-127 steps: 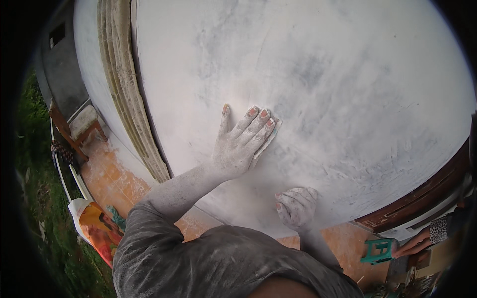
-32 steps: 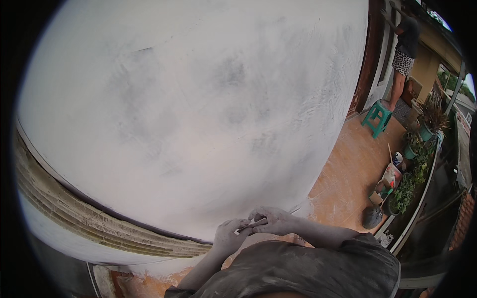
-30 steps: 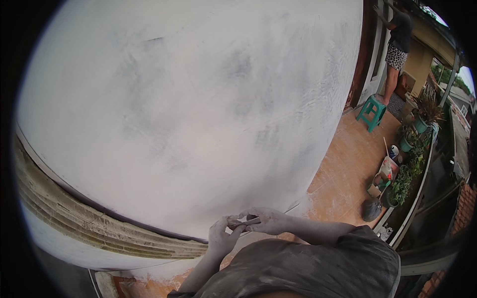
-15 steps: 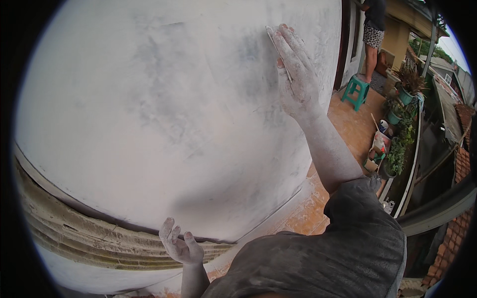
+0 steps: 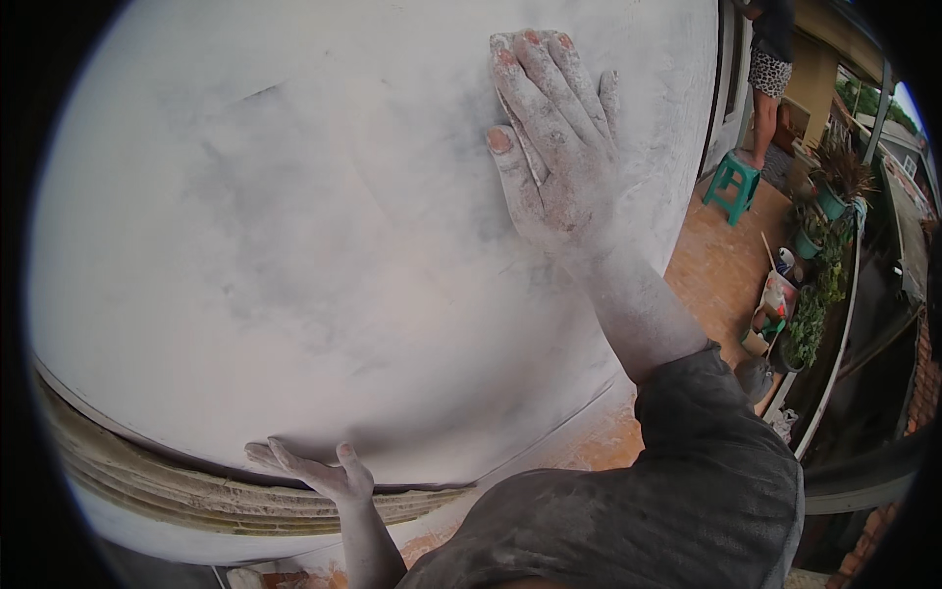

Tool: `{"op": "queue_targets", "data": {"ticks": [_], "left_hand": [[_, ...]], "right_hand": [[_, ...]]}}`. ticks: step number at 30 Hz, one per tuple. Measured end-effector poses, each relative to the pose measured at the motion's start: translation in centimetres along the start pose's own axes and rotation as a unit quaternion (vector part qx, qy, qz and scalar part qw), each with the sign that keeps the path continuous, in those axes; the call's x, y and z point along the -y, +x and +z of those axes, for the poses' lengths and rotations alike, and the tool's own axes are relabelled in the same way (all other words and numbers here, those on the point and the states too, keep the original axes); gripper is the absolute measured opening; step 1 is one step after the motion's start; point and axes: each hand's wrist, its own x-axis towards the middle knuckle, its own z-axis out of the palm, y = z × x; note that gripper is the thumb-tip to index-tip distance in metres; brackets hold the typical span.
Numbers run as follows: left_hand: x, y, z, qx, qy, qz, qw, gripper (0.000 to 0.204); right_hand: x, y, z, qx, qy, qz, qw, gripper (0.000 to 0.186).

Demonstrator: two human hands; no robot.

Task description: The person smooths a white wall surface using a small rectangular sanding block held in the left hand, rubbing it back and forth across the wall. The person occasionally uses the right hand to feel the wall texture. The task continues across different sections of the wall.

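Note:
Coated in white dust, my right hand (image 5: 559, 147) presses flat on the whitish wall (image 5: 324, 275) at its upper right. Beneath its fingers is a thin, dusty sheet of sandpaper (image 5: 533, 155); only its edges show, beside the thumb and at the fingertips. Grey smudges mark the wall to the left of that hand, and fine dust hazes the surface around it. Low down on the left, my left hand (image 5: 329, 477) has its fingers stretched and thumb apart, holding nothing. It is near the wall's lower edge; whether it touches is unclear.
A ridged grey ledge (image 5: 196, 488) runs below the wall. At right, another person (image 5: 770, 74) stands on a green plastic stool (image 5: 732, 187) on the orange tiled floor (image 5: 721, 260). Potted plants (image 5: 810, 319) and a bucket of odds and ends (image 5: 772, 304) line the terrace edge.
My right hand has shifted left with the sandpaper and turned flatter to the wall, and more dust hangs about it. My left hand has moved left and its fingers have straightened.

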Motion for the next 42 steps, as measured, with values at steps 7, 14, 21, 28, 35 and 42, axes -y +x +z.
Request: {"op": "queue_targets", "data": {"ticks": [7, 14, 21, 28, 35, 42], "left_hand": [[0.5, 0.1, 2.4, -0.073, 0.035, 0.048, 0.996, 0.089], [0.2, 0.3, 2.3, -0.067, 0.042, 0.047, 0.996, 0.087], [0.3, 0.2, 2.3, -0.065, 0.057, 0.05, 0.995, 0.087], [0.3, 0.0, 2.3, -0.07, 0.05, 0.043, 0.995, 0.087], [0.3, -0.1, 2.1, -0.064, 0.048, 0.047, 0.996, 0.087], [0.4, 0.0, 2.2, -0.059, 0.058, 0.047, 0.995, 0.088]], "right_hand": [[2.0, -6.9, -0.5, 0.036, 0.011, -0.005, 0.999, 0.055], [-0.4, 0.8, 0.4, 0.017, -0.001, -0.005, 1.0, 0.053], [4.0, -10.8, 0.4, 0.032, 0.061, -0.007, 0.998, 0.063], [3.0, -0.3, 1.5, 0.029, 0.031, -0.029, 0.999, 0.067], [6.1, -6.8, 0.0, 0.019, 0.097, -0.055, 0.994, 0.059], [5.8, -0.4, 0.9, 0.063, 0.055, -0.093, 0.992, 0.052]]}}
